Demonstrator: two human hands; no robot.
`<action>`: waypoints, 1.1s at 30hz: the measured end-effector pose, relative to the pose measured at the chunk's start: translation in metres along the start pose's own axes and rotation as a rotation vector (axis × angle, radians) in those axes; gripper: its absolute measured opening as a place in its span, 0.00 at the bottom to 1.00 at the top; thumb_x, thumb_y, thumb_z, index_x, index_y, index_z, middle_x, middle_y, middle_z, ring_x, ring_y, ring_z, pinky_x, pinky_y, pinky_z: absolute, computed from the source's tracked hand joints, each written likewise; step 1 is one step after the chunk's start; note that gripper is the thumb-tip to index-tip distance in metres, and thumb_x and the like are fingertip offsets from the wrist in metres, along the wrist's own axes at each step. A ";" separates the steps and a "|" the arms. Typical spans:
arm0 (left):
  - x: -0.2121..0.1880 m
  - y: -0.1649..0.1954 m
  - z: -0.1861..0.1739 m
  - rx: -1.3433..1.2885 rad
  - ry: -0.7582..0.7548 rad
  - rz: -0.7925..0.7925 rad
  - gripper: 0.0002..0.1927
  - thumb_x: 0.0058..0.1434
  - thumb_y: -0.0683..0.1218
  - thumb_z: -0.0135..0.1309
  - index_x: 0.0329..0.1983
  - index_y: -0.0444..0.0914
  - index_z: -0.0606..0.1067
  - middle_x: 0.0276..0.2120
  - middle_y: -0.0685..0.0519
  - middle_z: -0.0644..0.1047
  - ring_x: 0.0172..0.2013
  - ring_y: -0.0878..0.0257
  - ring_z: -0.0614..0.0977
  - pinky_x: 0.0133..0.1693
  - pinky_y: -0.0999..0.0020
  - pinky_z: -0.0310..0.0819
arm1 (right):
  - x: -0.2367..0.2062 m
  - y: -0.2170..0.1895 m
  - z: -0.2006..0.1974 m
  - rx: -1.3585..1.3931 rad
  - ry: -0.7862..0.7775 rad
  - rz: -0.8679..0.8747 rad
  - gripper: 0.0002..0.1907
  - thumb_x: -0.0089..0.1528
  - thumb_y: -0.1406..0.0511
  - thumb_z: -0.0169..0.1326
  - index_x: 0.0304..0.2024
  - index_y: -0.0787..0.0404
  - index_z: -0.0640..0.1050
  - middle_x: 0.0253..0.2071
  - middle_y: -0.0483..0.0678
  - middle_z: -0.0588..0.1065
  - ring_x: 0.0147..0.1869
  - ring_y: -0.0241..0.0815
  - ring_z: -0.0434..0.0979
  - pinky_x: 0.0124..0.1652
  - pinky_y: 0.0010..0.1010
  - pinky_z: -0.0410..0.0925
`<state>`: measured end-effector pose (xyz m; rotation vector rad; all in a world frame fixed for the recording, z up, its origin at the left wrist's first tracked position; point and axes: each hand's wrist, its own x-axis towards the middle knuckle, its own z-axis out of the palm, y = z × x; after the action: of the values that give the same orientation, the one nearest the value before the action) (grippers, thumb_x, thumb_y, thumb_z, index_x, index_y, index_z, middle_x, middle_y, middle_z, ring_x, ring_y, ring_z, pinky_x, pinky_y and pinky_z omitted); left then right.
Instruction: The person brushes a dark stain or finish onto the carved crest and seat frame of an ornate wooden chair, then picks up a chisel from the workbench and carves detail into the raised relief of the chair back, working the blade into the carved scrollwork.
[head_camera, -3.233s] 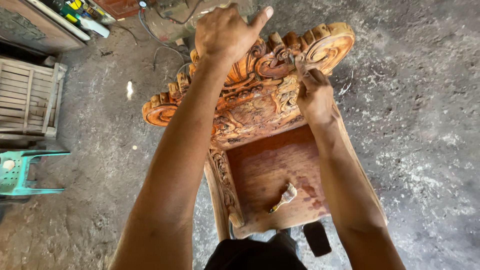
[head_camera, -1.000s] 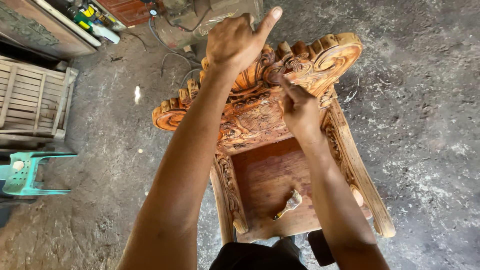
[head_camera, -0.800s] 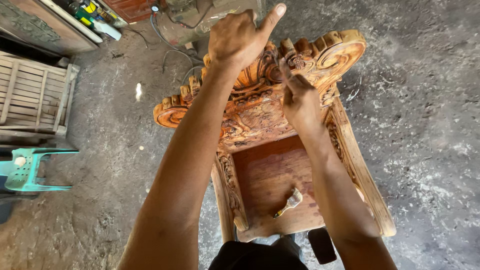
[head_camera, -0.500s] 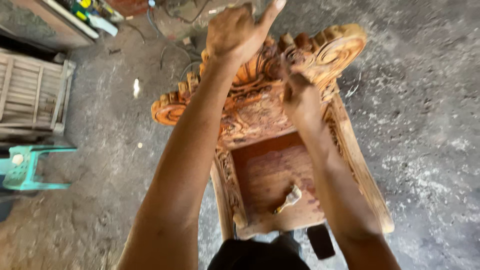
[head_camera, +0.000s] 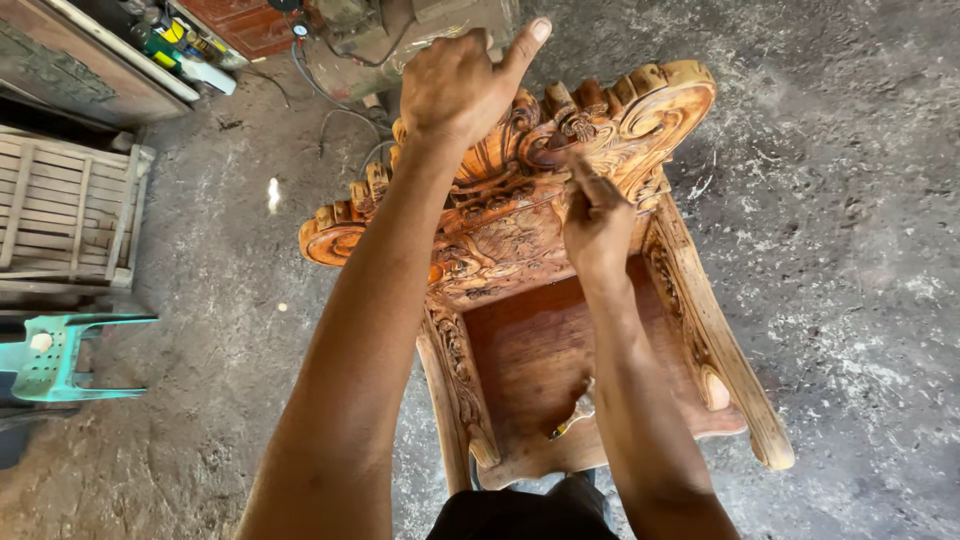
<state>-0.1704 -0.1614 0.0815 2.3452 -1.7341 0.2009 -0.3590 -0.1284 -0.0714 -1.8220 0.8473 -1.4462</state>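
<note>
A carved reddish-brown wooden chair (head_camera: 690, 300) stands below me on a concrete floor, its ornate scrolled backrest (head_camera: 660, 110) pointing away. My left hand (head_camera: 462, 82) grips the top edge of the backrest, thumb sticking up. My right hand (head_camera: 594, 215) is closed on a small tool or piece of abrasive pressed against the carving just below the crest; what it is cannot be made out. A small brush or tool with a pale handle (head_camera: 574, 415) lies on the chair's seat panel.
A slatted wooden crate (head_camera: 65, 215) sits at the left, with a teal plastic stool (head_camera: 60, 355) below it. A machine with cables (head_camera: 380, 30) and bottles (head_camera: 190, 55) stand at the top. The dusty concrete floor (head_camera: 850, 250) spreads to the right.
My right hand has shifted slightly along the carving near the crest. My left hand keeps its hold on the top of the backrest. The view has wobbled a little.
</note>
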 end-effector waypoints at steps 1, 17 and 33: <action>0.000 0.000 0.001 0.018 -0.022 -0.008 0.48 0.62 0.82 0.19 0.26 0.42 0.76 0.17 0.53 0.74 0.19 0.61 0.75 0.23 0.56 0.70 | 0.000 0.004 -0.001 -0.064 0.029 -0.006 0.18 0.69 0.78 0.47 0.58 0.66 0.81 0.25 0.47 0.76 0.17 0.29 0.61 0.15 0.22 0.54; 0.001 0.000 0.002 0.033 0.019 0.003 0.49 0.61 0.83 0.17 0.24 0.43 0.74 0.15 0.56 0.69 0.16 0.68 0.68 0.16 0.64 0.59 | 0.024 0.016 -0.037 -0.330 -0.094 -0.214 0.20 0.67 0.79 0.53 0.59 0.62 0.81 0.33 0.51 0.80 0.22 0.31 0.70 0.17 0.21 0.64; -0.003 0.007 -0.009 -0.003 0.017 -0.012 0.51 0.62 0.82 0.21 0.27 0.38 0.79 0.22 0.45 0.79 0.24 0.56 0.82 0.29 0.52 0.76 | 0.007 0.000 -0.028 -0.284 -0.147 -0.192 0.23 0.63 0.80 0.49 0.58 0.63 0.82 0.24 0.49 0.77 0.19 0.31 0.65 0.15 0.24 0.58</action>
<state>-0.1775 -0.1582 0.0902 2.3440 -1.7109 0.2151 -0.3848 -0.1366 -0.0627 -2.2458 0.8565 -1.3377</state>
